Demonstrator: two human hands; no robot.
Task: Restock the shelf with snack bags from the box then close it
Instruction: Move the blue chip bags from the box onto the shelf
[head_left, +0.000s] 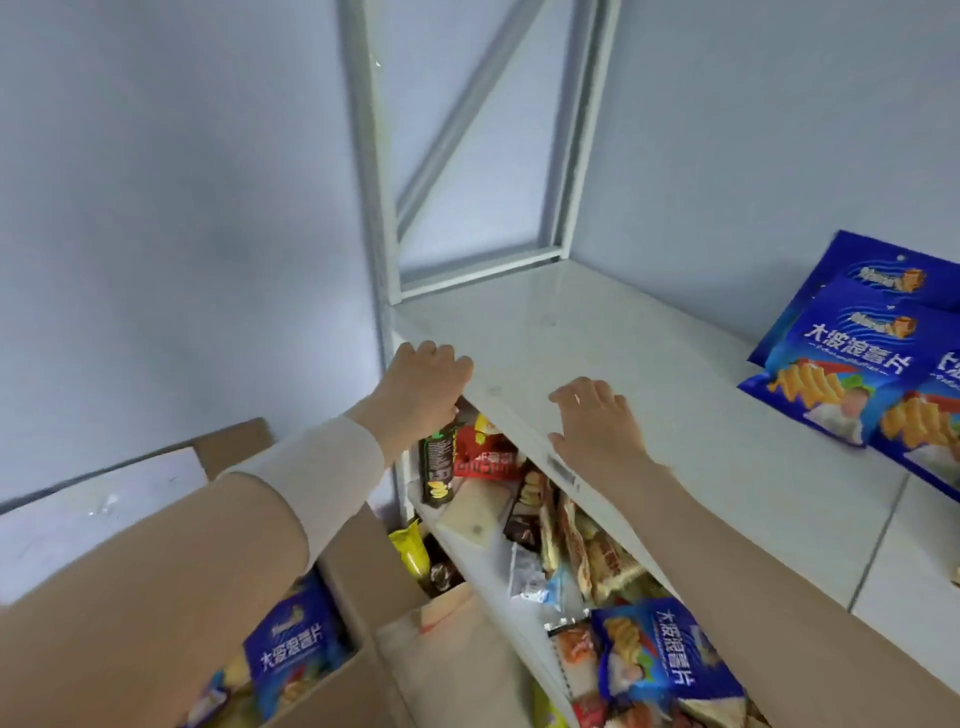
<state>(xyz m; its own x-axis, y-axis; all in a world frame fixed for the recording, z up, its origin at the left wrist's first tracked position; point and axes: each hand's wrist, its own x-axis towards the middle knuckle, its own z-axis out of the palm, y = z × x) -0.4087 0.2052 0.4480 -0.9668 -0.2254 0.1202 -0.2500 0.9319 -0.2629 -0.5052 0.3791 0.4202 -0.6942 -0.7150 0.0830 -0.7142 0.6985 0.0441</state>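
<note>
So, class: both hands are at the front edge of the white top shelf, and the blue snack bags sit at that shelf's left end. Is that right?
Not quite. The blue snack bags sit at the right end of the white top shelf, not the left, as the head view shows. The left hand and the right hand are indeed at its front edge.

Glossy blue plastic snack bags lie on the smooth white shelf; the box is matt brown cardboard.
</note>
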